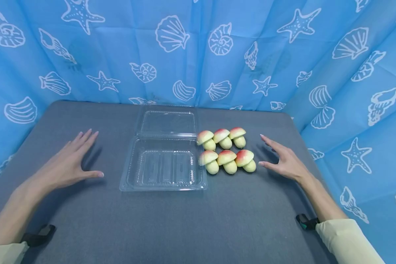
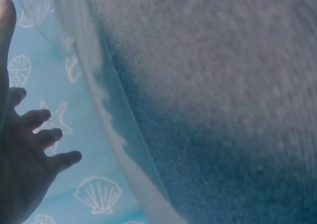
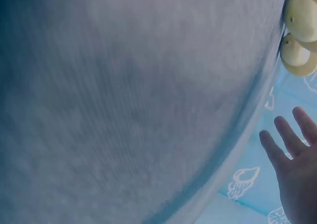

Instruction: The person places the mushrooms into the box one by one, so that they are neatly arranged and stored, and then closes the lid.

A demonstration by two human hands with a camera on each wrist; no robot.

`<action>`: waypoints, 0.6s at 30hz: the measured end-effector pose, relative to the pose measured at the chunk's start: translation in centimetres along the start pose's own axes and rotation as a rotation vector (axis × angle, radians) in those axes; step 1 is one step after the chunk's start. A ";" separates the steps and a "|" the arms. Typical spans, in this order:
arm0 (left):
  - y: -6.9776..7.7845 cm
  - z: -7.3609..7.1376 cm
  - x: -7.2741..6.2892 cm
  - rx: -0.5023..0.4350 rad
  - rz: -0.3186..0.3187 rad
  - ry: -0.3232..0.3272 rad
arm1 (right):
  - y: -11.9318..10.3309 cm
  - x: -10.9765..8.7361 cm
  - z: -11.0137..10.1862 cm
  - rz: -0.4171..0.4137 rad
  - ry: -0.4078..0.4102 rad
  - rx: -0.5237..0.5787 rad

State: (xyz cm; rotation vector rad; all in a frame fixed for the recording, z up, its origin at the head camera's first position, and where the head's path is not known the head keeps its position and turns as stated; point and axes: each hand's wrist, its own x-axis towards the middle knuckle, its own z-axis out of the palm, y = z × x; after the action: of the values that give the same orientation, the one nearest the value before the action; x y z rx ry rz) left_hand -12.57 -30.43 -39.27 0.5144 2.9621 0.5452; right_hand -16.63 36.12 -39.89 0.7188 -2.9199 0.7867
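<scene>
A clear plastic clamshell container [image 1: 163, 190] lies with its lid [image 1: 168, 123] folded back on the grey table. Right beside it stand several toy mushrooms [image 1: 227, 157] in two rows, with yellow stems and red-tinged caps; the leftmost ones overlap the container's right edge in the head view. My left hand [image 1: 69, 161], left of the container, holds nothing, thumb and fingers spread. To the right of the mushrooms my right hand [image 1: 285, 161] holds nothing, its fingers extended toward them. Two mushrooms [image 3: 301, 21] show at the upper right of the right wrist view.
A grey cloth-covered table [image 1: 184, 227] spreads under everything. Blue curtains [image 1: 198, 55] printed with white shells and starfish hang along its back and right side. A black wrist strap [image 1: 39, 236] is on the left forearm, another [image 1: 307, 222] on the right.
</scene>
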 end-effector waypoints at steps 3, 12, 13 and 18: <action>0.3 0.0 0.0 -0.037 0.015 -0.005 | -0.4 -0.1 0.1 -0.041 0.002 0.071; 2.0 0.2 0.4 -0.171 0.027 -0.049 | -1.5 0.2 0.3 -0.020 -0.058 0.257; 2.2 0.3 0.5 -0.185 0.034 -0.053 | -1.6 0.2 0.4 -0.012 -0.066 0.274; 3.2 0.7 0.7 -0.238 0.067 -0.066 | -1.9 0.2 0.6 -0.007 -0.096 0.339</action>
State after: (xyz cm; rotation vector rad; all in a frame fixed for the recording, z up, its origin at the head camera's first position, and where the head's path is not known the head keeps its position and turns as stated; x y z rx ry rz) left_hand -12.09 -27.11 -38.79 0.5952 2.7745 0.8558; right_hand -15.93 34.26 -39.51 0.8071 -2.8947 1.3012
